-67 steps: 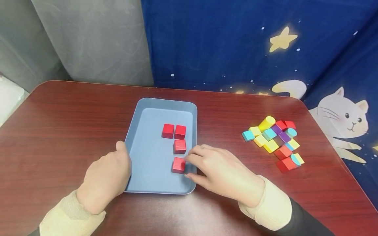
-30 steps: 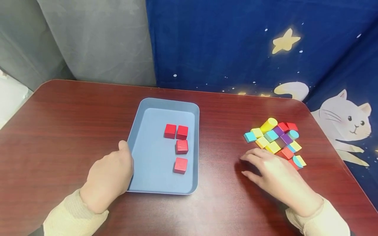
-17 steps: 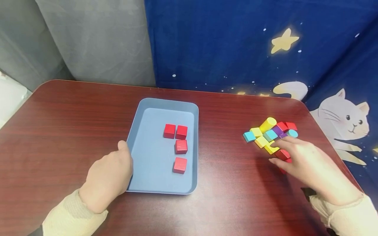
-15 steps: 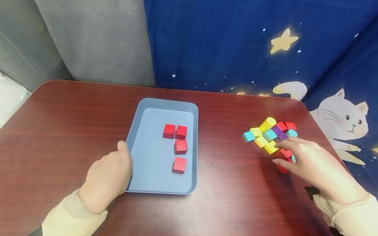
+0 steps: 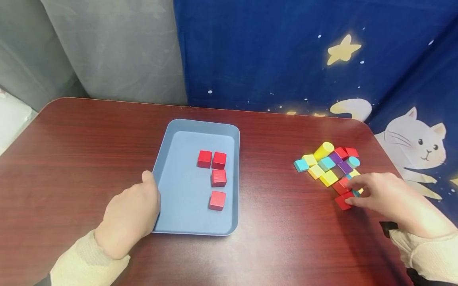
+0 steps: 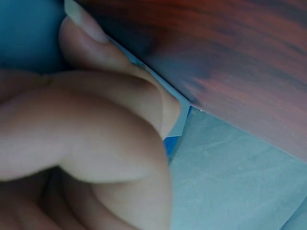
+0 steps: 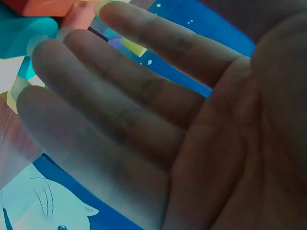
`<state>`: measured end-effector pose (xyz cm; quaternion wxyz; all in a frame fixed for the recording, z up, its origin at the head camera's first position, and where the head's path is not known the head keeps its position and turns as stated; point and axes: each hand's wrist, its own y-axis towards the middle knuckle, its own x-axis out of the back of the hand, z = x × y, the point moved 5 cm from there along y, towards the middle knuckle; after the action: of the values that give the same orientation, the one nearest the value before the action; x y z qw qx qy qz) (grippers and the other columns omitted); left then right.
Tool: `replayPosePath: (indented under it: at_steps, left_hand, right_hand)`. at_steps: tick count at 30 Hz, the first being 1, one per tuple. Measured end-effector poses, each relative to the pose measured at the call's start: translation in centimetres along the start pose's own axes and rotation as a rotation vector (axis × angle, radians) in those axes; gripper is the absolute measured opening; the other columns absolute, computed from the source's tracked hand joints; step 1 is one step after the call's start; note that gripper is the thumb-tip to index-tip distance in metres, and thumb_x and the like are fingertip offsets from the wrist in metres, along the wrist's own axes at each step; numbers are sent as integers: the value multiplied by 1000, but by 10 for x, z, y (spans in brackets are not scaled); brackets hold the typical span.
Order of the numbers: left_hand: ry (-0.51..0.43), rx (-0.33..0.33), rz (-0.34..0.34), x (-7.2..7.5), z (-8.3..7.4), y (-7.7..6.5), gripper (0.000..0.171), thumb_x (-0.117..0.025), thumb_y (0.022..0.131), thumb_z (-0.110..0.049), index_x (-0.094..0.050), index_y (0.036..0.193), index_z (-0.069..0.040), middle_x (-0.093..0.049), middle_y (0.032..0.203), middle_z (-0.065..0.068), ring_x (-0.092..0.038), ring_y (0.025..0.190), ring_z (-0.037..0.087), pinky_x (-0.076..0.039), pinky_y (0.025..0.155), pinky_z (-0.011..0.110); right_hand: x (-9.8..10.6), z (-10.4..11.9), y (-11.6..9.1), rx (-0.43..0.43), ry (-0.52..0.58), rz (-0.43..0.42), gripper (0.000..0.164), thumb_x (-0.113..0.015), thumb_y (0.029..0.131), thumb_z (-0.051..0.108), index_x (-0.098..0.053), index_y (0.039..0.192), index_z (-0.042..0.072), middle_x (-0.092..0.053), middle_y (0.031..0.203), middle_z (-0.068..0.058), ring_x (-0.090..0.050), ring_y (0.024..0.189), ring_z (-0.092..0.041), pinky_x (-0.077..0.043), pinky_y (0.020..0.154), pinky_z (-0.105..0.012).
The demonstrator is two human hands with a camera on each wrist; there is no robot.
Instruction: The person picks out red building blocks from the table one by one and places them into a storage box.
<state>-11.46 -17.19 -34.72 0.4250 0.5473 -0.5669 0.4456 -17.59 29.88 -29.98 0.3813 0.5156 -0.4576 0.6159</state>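
In the head view my left hand grips the left wall of a blue-grey tray. The left wrist view has its fingers curled, with the thumb along the tray's edge. Several red cubes lie in the tray's right half. My right hand is at the near end of a group of toy blocks. Its thumb and forefinger tips are at a red block, beside another red block; whether they press it is unclear. Other right fingers extend fairly straight in the right wrist view.
Yellow blocks, turquoise blocks, purple blocks and a yellow cylinder sit close together on the reddish-brown table. A blue curtain hangs behind the table's far edge.
My right hand has left the tray's cubes and travelled right to the block group. Its fingertips have since come down to the nearest red block. The left hand keeps its grip on the tray.
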Motion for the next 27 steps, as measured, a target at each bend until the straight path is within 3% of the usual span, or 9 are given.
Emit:
replayPosePath:
  at_steps: [14, 21, 27]
  left_hand:
    - [0, -18, -47, 1, 0, 0, 7, -33, 91, -6, -30, 87, -2, -40, 50, 5, -41, 41, 22, -29, 38, 36]
    - [-4, -11, -45, 1, 0, 0, 7, -33, 91, -7, -30, 87, -2, -39, 49, 6, -41, 40, 22, -28, 38, 36]
    - [4, -15, -41, 1, -1, 0, 6, -34, 90, -5, -30, 87, -1, -39, 50, 6, -41, 41, 22, -29, 38, 35]
  right_hand:
    - [-3, 2, 4, -34, -31, 16, 40, -87, 61, 35, -71, 89, 11, -62, 75, 5, -57, 70, -15, -44, 63, -36]
    - [-13, 7, 7, -27, 24, 62, 39, -86, 61, 36, -68, 86, 13, -60, 72, 8, -53, 67, -10, -41, 62, -33]
    - [-18, 9, 7, -31, 25, 54, 36, -87, 60, 33, -66, 80, 12, -55, 67, 8, -47, 64, -13, -38, 59, -32]
